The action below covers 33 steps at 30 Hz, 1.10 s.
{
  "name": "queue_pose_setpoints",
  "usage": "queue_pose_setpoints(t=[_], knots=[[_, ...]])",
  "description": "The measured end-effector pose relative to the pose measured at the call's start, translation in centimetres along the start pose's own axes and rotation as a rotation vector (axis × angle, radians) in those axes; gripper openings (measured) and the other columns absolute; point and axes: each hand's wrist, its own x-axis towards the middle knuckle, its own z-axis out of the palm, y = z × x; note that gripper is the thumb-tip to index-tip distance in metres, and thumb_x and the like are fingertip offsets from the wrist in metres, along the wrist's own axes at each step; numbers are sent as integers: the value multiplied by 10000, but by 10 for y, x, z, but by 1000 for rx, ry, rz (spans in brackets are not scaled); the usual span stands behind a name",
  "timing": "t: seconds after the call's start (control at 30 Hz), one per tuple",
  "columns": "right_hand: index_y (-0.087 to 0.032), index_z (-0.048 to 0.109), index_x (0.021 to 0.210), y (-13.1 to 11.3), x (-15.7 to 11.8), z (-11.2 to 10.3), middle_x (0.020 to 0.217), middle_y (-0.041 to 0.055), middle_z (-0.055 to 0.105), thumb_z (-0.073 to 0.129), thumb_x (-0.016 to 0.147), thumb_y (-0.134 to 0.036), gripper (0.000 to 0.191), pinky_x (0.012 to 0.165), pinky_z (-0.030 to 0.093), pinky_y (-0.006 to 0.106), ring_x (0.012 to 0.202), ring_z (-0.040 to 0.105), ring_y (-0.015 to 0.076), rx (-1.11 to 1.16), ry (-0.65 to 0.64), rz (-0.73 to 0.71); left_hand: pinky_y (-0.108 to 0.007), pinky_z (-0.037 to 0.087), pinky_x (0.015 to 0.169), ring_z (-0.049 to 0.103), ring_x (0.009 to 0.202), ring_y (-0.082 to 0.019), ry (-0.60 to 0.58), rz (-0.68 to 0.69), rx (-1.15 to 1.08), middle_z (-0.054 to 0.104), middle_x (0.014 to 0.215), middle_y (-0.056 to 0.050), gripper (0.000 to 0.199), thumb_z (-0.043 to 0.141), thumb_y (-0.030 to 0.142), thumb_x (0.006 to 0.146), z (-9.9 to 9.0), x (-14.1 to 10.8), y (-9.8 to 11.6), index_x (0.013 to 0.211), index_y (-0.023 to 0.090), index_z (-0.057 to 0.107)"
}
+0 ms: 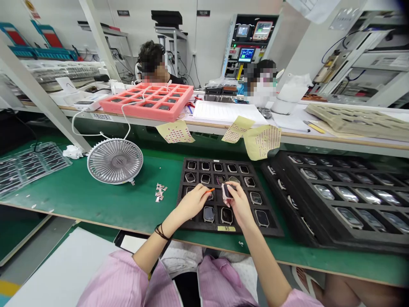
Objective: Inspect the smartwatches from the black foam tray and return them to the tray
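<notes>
A black foam tray (217, 226) filled with rows of square watch cases lies on the green bench in front of me. Above its middle, my left hand (194, 199) pinches a thin orange stick (210, 190) whose tip points right. Just to the right, my right hand (237, 200) grips a watch case (226, 192) with a dark face, raised over the tray. The stick's tip and the watch are a small gap apart. Below the hands, more watches (208, 214) sit in the front row, beside a yellow label (226, 229) on the tray's edge.
Stacked black trays of watches (319, 204) stand at the right. A round fan (115, 162) and small silvery pieces (159, 192) are on the left. A shelf edge (204, 128) crosses behind, carrying a pink tray (174, 113) and papers. Two people sit beyond it.
</notes>
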Motion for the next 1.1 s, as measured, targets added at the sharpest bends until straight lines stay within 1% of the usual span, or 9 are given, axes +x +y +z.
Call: queue_pose_setpoints(t=[0.13,0.27,0.4,0.57,0.67,0.77,0.9,0.97,1.1], knots=[[-231,512,820,-8,-5,17,486,-94,442,749,745,-412,307,362,267,150,378,376,51,217,-75,86,-243,421,670,506,674,-132,-108,-19,-359,531,728,7,359,304,356,987,-7,-6,25,794,189,558],[-224,489,792,-13,-6,27,487,-99,464,775,700,-423,361,316,213,136,323,323,27,267,-84,134,-216,293,486,324,504,-92,-163,-80,-590,374,586,55,394,336,453,959,-6,-7,35,711,185,485],[-220,494,803,-14,-8,31,523,-94,510,783,688,-441,383,300,209,126,303,301,8,265,-67,124,-212,235,431,277,464,-77,-183,-121,-677,329,550,66,437,381,530,920,-6,-6,35,690,177,495],[-221,511,839,-14,-11,32,508,-102,499,751,759,-421,322,311,233,112,306,329,10,253,-93,74,-189,214,387,244,407,-58,-244,-169,-767,336,493,88,432,425,542,896,-9,-6,34,726,161,534],[-213,493,781,-12,-11,33,477,-117,458,763,745,-415,339,291,184,105,290,268,0,336,-150,133,-183,194,369,218,370,-49,-286,-143,-844,334,446,102,419,436,532,896,-10,-5,34,730,159,531],[-211,463,725,-7,-7,33,447,-127,410,776,720,-393,363,269,152,109,286,200,1,446,-209,258,-183,202,372,246,357,-46,-258,-93,-853,350,426,98,426,432,523,901,-7,-5,34,709,155,529],[-211,456,723,-1,-3,31,447,-124,403,791,700,-339,359,254,150,113,292,232,12,500,-190,356,-186,207,377,260,356,-45,-230,-89,-838,362,421,95,429,446,529,891,-5,-7,31,702,154,534],[-212,456,732,-1,-3,32,449,-126,396,787,704,-336,355,256,164,116,292,228,11,485,-161,337,-188,192,375,244,360,-43,-208,-124,-839,357,427,96,441,456,543,881,-4,-7,29,692,153,537],[-224,509,854,-3,-9,38,447,-136,395,746,740,-347,290,291,209,120,302,209,15,377,-77,159,-186,207,397,243,402,-42,-65,-180,-853,333,476,99,445,522,575,835,1,-3,27,658,169,479]])
